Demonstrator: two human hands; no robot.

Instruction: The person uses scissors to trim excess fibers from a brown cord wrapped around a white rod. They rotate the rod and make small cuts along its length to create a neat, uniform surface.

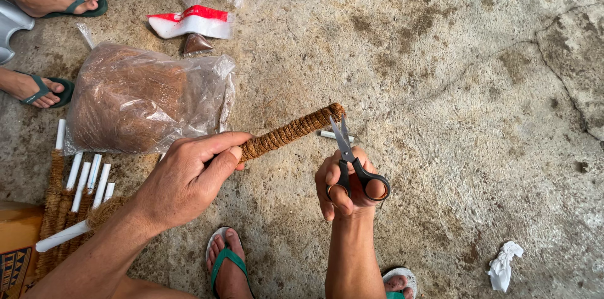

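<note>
Nearest the camera, two feet in green-strapped sandals (228, 261) are being kept planted on the concrete floor (453, 85). Just above them, the right hand (348, 187) is being held upright with its grip clamped through the loops of a pair of black-handled scissors (352, 162); the blades are being held slightly apart, with their tips at the far end of the rope-wrapped stick (290, 131). That stick is being held clear of the floor by the left hand (185, 179), whose grip is closed around its near end.

Progress is being judged as follows. The brown fibre winding is being shown as complete along the whole visible length, so wrapping appears done; trimming of the far end appears to be the step in hand. Whether a loose strand is being cut cannot be told.

To the left, a row of similar wrapped sticks with white tubes (82, 179) is being kept on the floor, apparently finished pieces. Beyond the hands, a clear bag of brown fibre (138, 99) is being stored as stock, which suggests further pieces are left. A crumpled white scrap (503, 264) is lying at the right. Farther off, a red-and-white packet (192, 22) and another person's sandalled feet (60, 2) are being seen.
</note>
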